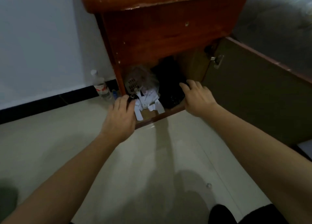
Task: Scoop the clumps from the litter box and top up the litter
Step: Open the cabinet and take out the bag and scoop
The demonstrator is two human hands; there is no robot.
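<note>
A red-brown wooden cabinet (162, 29) stands against the wall with its lower door (256, 92) swung open to the right. Inside its low compartment lie a clear plastic bag (140, 78), white paper slips (148, 102) and a black object (170, 88). My left hand (120, 117) reaches to the compartment's front edge; its fingers curl around a small dark item beside the white slips, too blurred to name. My right hand (196, 97) rests with spread fingers on the black object. No litter box or scoop is in view.
A clear plastic water bottle (101, 87) stands on the floor left of the cabinet by the black skirting. Pale floor tiles (152, 164) stretch in front. My dark-clothed knees (239, 213) show at the bottom edge.
</note>
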